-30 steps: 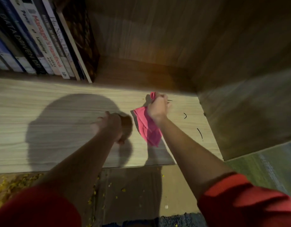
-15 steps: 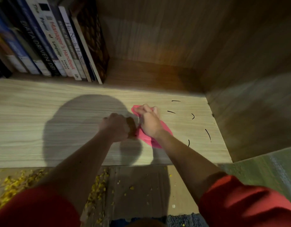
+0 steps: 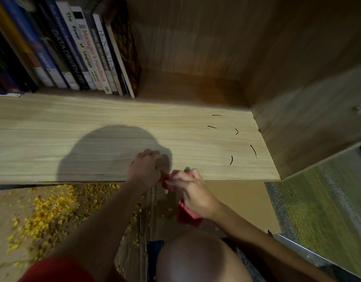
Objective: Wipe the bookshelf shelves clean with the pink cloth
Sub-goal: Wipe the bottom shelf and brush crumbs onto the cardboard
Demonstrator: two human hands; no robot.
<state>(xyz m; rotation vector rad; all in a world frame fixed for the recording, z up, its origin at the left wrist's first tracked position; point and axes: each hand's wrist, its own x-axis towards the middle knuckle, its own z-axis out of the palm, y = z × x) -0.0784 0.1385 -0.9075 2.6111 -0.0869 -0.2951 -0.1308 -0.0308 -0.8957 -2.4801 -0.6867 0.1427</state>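
The pink cloth [image 3: 186, 214] is bunched between both hands at the front edge of the light wooden shelf [image 3: 94, 139]. My right hand [image 3: 192, 190] grips the cloth, and a fold hangs below the wrist. My left hand [image 3: 147, 169] is curled beside it and pinches the cloth's upper end. Several short black marks [image 3: 231, 159] lie on the shelf's right part, apart from the hands.
A row of upright books [image 3: 77, 51] fills the back left of the shelf. The cabinet's side wall [image 3: 307, 123] closes the right. Yellow crumbs [image 3: 45, 212] are scattered on the floor below left. My knee [image 3: 198, 259] is at the bottom.
Both hands and the cloth have moved back from the middle of the shelf to its front edge. The cloth was spread under the right hand; now it is bunched between both hands.
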